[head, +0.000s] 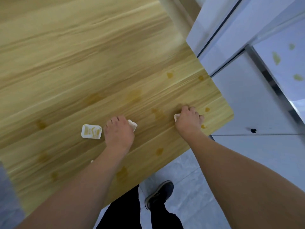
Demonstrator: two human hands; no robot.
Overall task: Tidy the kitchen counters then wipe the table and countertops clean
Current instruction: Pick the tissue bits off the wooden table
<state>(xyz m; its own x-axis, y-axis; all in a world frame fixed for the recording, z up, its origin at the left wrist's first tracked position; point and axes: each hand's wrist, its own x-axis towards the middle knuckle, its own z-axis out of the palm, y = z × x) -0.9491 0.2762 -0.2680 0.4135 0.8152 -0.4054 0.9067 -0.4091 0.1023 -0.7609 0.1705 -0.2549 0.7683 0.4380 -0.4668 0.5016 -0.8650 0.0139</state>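
A light wooden table (82,63) fills most of the view, dotted with several yellow-brown smears such as the stain (170,75) near its right edge. My left hand (118,132) presses a folded white paper towel (132,125) flat on the table. My right hand (189,119) is closed over a second white paper towel (176,116) near the table's right corner, next to small stains. An opened white sauce packet (91,131), smeared yellow inside, lies just left of my left hand.
A white counter (280,52) at the right carries yellow smears (276,58). White cabinet fronts (244,96) stand close to the table's right edge. Below is grey tiled floor (189,171), with my dark shoe (159,194) and black trouser leg.
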